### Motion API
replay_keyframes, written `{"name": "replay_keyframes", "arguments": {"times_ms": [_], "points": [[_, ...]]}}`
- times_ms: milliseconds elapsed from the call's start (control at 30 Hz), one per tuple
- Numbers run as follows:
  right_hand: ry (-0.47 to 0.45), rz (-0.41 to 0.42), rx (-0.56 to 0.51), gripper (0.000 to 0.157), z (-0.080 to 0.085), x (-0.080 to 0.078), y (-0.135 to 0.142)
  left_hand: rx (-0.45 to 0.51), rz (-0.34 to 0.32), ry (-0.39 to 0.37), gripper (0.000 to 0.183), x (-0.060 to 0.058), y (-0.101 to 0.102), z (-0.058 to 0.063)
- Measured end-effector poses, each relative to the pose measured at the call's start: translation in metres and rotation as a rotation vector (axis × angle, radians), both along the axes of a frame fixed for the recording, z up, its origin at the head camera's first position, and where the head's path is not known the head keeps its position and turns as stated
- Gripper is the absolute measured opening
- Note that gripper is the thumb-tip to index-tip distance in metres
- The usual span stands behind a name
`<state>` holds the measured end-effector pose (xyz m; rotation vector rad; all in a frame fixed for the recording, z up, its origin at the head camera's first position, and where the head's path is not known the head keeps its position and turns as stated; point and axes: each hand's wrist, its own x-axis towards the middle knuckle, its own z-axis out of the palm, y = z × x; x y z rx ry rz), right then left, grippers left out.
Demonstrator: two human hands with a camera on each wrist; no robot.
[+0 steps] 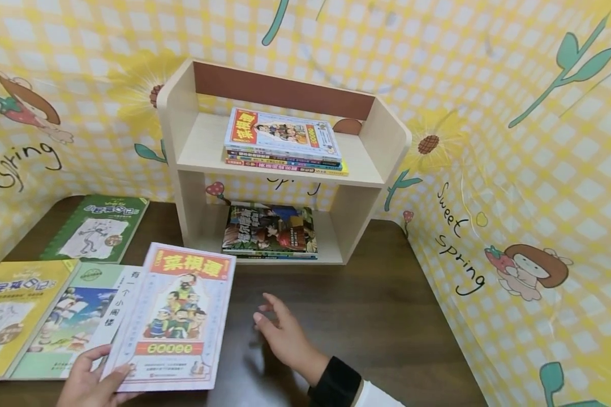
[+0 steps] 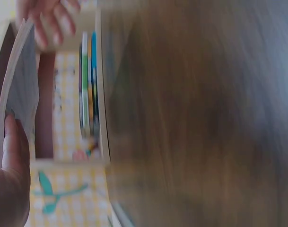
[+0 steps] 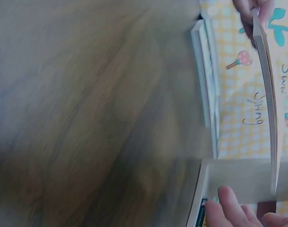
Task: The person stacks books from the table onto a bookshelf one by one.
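Observation:
A pale lilac book (image 1: 183, 316) with a red title band and cartoon figures is pinched at its lower left corner by my left hand (image 1: 94, 376), thumb on the cover. The left wrist view shows this book (image 2: 18, 85) edge-on, raised off the table. To its right, my right hand (image 1: 287, 339) hovers above the dark table with fingers loosely spread, holding nothing. In the right wrist view, the fingers of my right hand (image 3: 233, 210) are apart from the far end of the held book (image 3: 271, 104).
A cream two-tier shelf (image 1: 366, 178) stands behind, with a book stack (image 1: 285, 141) on top and another stack (image 1: 270, 232) below. At left lie a green book (image 1: 99, 226), a yellow book (image 1: 20, 316) and a light green book (image 1: 76, 322) on the dark table (image 1: 387, 316).

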<state>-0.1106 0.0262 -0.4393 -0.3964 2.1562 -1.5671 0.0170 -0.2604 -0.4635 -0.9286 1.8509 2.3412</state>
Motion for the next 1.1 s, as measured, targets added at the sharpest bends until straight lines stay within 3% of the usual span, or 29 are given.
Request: {"name": "replay_keyframes", "arguments": {"times_ms": [233, 300, 433, 533, 700, 900, 1100], "points": [[-0.112, 0.008, -0.169, 0.059, 0.009, 0.004, -0.004, 0.107, -0.024, 0.462, 0.041, -0.016, 0.054, -0.007], [-0.15, -0.025, -0.24, 0.059, 0.009, 0.003, -0.005, 0.074, -0.021, 0.463, 0.037, -0.025, 0.069, -0.002], [-0.187, -0.129, -0.356, 0.061, 0.008, 0.001, -0.003, -0.001, -0.003, 0.388, 0.033, -0.042, 0.095, 0.008], [-0.193, -0.201, -0.372, 0.062, 0.007, -0.001, 0.0, -0.016, 0.026, 0.334, 0.033, -0.053, 0.113, 0.016], [-0.191, -0.276, -0.387, 0.062, 0.008, -0.008, 0.002, 0.014, 0.046, 0.318, 0.033, -0.066, 0.131, 0.024], [-0.215, -0.31, -0.359, 0.061, 0.002, -0.024, 0.013, 0.079, 0.0, 0.278, 0.035, -0.07, 0.139, 0.02], [-0.254, -0.257, -0.303, 0.06, -0.004, -0.035, 0.028, 0.041, -0.095, 0.219, 0.044, -0.069, 0.14, 0.009]]}}
